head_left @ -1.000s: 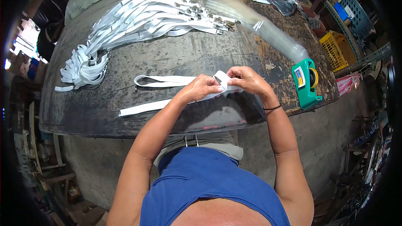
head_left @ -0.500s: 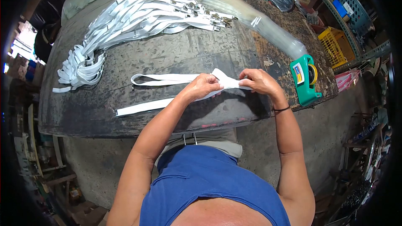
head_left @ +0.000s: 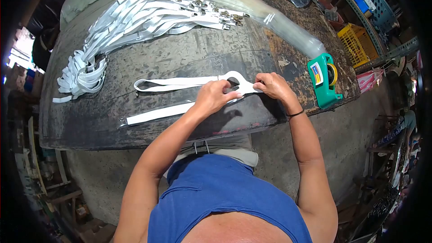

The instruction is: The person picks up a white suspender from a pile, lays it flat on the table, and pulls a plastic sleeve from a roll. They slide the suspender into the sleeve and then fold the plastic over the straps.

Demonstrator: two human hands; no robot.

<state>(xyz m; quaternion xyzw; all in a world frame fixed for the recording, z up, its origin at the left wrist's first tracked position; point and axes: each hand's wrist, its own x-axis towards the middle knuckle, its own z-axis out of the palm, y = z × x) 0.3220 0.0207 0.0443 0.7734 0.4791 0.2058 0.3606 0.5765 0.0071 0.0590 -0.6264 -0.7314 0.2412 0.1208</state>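
My left hand [head_left: 215,95] and right hand [head_left: 271,85] both pinch the white strap [head_left: 180,82] lying on the surface [head_left: 189,58]. Since a moment ago its end has opened into a loop between them, seemingly being folded; the fingertips blur.

Cluttered workshop in daylight
Dark, worn table [head_left: 148,126] on concrete floor [head_left: 351,144] (metal shelving [head_left: 382,31] with crates stands at right).
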